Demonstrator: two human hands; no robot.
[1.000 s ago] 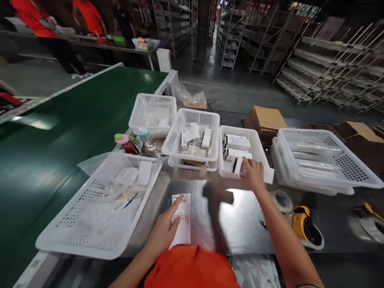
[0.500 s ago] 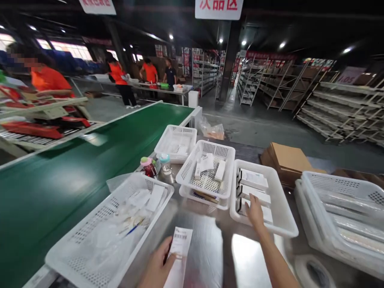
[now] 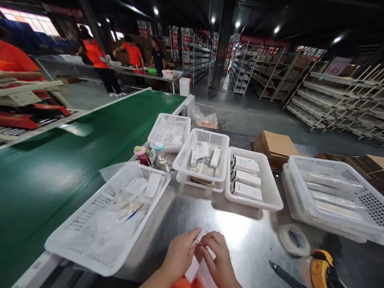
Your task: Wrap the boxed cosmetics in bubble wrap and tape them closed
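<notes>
Head view: the roomiest bit was the shiny steel tabletop (image 3: 192, 210) in the lower middle of the frame, with glare to the right of the hands. On the left it was hemmed in by the long rim of a white perforated basket (image 3: 87, 265) full of clear plastic, which overlapped the border of the green conveyor belt (image 3: 99, 146) from this angle. Up top, the front walls of a smaller perforated basket (image 3: 199, 175) near center and a white bin (image 3: 253, 203) just right of it made the far edge. Three white boxes (image 3: 246, 191) sat in a row inside that bin. Lower right was tighter, with a tape roll (image 3: 294, 240), a yellow-and-black tape dispenser (image 3: 322, 267) and a slim black tool (image 3: 283, 273) all near each other.

The white paper slip (image 3: 192, 269) was at bottom center, tilted and mostly covered by fingers, so whatever's printed on it couldn't be read. Left hand (image 3: 179, 253) and right hand (image 3: 220, 257) were close together, both pinching it near its top. Some see-through plastic (image 3: 207, 274) showed by the right palm, but I couldn't tell if it was attached to the slip.
</notes>
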